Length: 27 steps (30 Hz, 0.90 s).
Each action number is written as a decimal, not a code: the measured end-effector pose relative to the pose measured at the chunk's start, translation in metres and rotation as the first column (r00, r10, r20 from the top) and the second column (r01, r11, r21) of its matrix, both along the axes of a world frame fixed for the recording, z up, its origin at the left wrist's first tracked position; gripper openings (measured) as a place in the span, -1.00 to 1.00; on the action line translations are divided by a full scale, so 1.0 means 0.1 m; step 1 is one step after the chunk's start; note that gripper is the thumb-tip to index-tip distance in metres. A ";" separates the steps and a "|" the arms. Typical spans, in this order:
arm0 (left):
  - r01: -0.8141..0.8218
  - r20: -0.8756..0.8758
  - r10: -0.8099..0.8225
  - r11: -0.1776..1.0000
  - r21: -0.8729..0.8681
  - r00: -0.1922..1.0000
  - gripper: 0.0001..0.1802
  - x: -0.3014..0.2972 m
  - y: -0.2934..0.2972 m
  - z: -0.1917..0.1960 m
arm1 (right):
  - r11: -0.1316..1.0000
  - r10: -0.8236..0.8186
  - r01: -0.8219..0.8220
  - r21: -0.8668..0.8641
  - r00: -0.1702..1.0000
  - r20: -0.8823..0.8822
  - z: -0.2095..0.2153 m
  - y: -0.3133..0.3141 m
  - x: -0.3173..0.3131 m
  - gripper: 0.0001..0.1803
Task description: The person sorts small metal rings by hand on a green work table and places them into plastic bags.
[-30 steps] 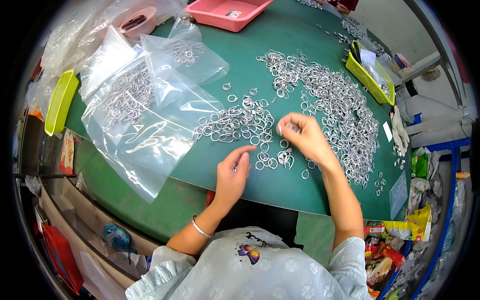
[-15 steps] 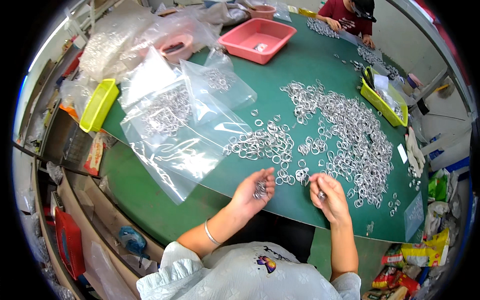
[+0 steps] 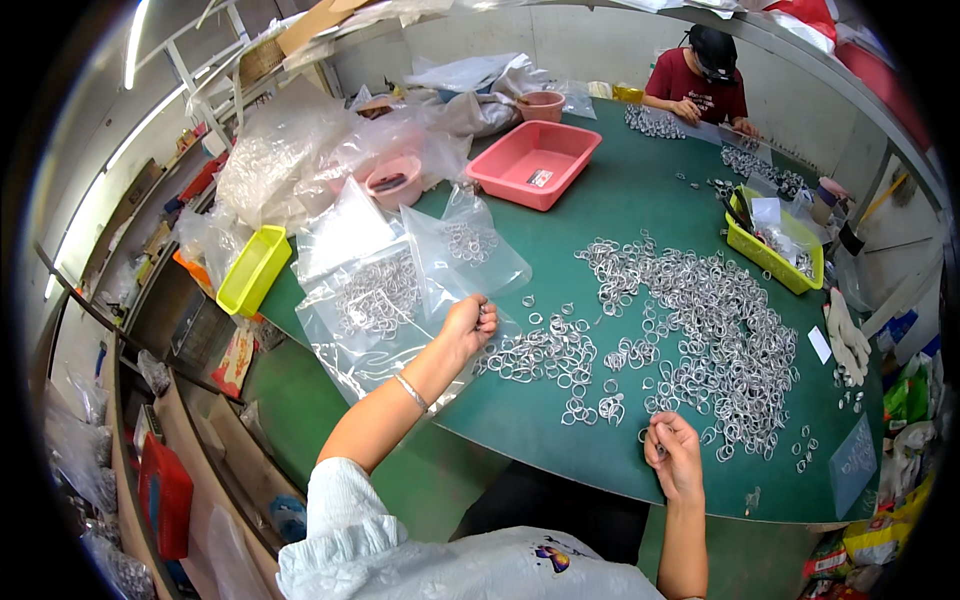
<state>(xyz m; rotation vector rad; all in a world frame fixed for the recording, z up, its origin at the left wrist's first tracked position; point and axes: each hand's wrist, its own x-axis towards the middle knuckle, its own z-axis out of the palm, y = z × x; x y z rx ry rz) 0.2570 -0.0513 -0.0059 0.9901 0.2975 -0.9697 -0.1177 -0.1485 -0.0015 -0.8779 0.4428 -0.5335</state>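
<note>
the left hand [image 3: 470, 322] is curled closed above the clear bags [image 3: 345, 372], and whether anything is held in it cannot be told; the right hand [image 3: 677, 455] is drawn narrow, a ring apparently pinched, beside the large pile of metal rings [image 3: 715, 325]. the smaller pile [image 3: 545, 355] lies close to the left hand and could be scattered if that hand were swept low; the slick bags could be dragged by the left forearm [image 3: 405, 395] extended over them, and their rings spilled if a mouth is unsealed. rings are seen in two bags. in the pink tray [image 3: 505, 193] a white label is seen; dark items are held in the pink bowl [image 3: 402, 197], paper and small parts in the right-hand yellow basket [image 3: 765, 260].
</note>
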 end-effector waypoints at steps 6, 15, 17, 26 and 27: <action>-0.130 0.468 0.143 0.990 -0.058 0.872 -0.83 0.17 -0.07 0.08 | 0.999 -0.053 0.053 -0.004 0.998 0.031 -0.03 -0.02 0.00 -0.89; -0.254 0.241 0.273 0.961 -0.108 0.931 -0.77 0.80 -0.32 0.27 | 0.999 -0.046 0.046 0.001 0.999 -0.007 -0.03 -0.02 0.00 -0.93; -0.263 0.250 0.282 0.959 -0.105 0.926 -0.78 0.83 -0.36 0.29 | 0.999 -0.042 0.042 0.000 0.999 -0.013 -0.02 -0.02 0.01 -0.93; -0.327 0.449 0.295 0.945 -0.007 0.843 -0.77 1.11 -0.46 0.00 | 1.000 -0.028 0.028 0.001 0.999 -0.018 -0.02 -0.02 0.03 -0.90; -0.327 0.472 0.284 0.945 0.009 0.834 -0.77 1.03 -0.51 0.03 | 0.999 -0.032 0.032 -0.003 0.999 -0.024 -0.02 -0.03 0.02 -0.90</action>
